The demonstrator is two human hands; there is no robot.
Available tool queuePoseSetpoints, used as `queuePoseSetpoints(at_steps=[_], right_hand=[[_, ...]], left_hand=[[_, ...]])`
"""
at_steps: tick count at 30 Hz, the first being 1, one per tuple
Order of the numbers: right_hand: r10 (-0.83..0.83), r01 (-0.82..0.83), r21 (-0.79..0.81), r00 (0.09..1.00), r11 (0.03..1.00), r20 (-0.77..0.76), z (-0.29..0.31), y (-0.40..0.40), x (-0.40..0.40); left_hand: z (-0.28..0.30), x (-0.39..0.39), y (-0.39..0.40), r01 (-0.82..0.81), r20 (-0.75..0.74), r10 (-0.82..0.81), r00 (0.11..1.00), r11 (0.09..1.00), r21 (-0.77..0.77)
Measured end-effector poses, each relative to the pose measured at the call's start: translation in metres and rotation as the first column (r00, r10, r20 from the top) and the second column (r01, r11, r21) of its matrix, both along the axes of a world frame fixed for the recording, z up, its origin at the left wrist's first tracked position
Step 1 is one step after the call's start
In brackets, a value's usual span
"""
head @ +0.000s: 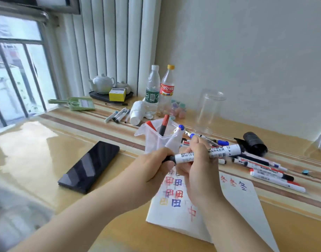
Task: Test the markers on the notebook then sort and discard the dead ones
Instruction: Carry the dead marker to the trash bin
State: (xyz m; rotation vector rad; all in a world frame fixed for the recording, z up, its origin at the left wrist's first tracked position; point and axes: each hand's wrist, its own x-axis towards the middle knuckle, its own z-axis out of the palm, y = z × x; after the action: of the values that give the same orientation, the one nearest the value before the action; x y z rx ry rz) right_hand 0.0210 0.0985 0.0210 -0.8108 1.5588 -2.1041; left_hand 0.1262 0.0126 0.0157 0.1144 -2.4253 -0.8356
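Note:
A black-capped white whiteboard marker (226, 150) lies level between my hands above the notebook (234, 202). My left hand (154, 168) grips its black left end. My right hand (201, 160) grips the white barrel near the middle. The open notebook page carries red, blue and yellow test characters. Behind my hands stands a clear plastic bag (156, 139) with a red marker (164, 124) upright in it. Several loose markers (268, 170) lie on the table to the right, and a few more markers (118, 114) rest further back to the left.
A black phone (89, 166) lies left of the notebook. Two plastic bottles (152, 88), a clear jar (209, 110), a white cup sleeve (137, 112), a black roll (254, 142), a green dustpan (78, 103) and a tea tray (110, 96) crowd the table's back by the wall.

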Motion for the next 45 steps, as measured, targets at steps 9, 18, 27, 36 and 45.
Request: queuePoseSetpoints(at_steps=[9, 18, 27, 36, 45], right_hand=[[0.641, -0.644, 0.045, 0.765, 0.764, 0.066, -0.008, -0.125, 0.151], [0.893, -0.859, 0.446, 0.383, 0.250, 0.236, -0.084, -0.202, 0.325], [0.880, -0.740, 0.671, 0.350, 0.049, 0.322, -0.186, -0.196, 0.383], [0.890, -0.657, 0.751, 0.381, 0.069, 0.252, -0.185, -0.198, 0.369], [0.847, -0.610, 0.645, 0.519, 0.460, -0.113, -0.061, -0.164, 0.246]], left_hand=[[-0.007, 0.192, -0.071, -0.536, 0.069, 0.535, 0.842, 0.844, -0.003], [-0.079, 0.426, -0.096, -0.957, 0.167, 0.960, 0.226, 0.187, 0.223], [-0.207, 0.484, -0.076, -0.971, 0.492, 0.868, 0.068, -0.055, 0.232], [-0.234, 0.481, -0.089, -0.994, 0.502, 0.865, 0.012, -0.043, 0.099], [-0.097, 0.300, -0.137, -0.821, -0.028, 0.827, 0.562, 0.561, 0.104]])
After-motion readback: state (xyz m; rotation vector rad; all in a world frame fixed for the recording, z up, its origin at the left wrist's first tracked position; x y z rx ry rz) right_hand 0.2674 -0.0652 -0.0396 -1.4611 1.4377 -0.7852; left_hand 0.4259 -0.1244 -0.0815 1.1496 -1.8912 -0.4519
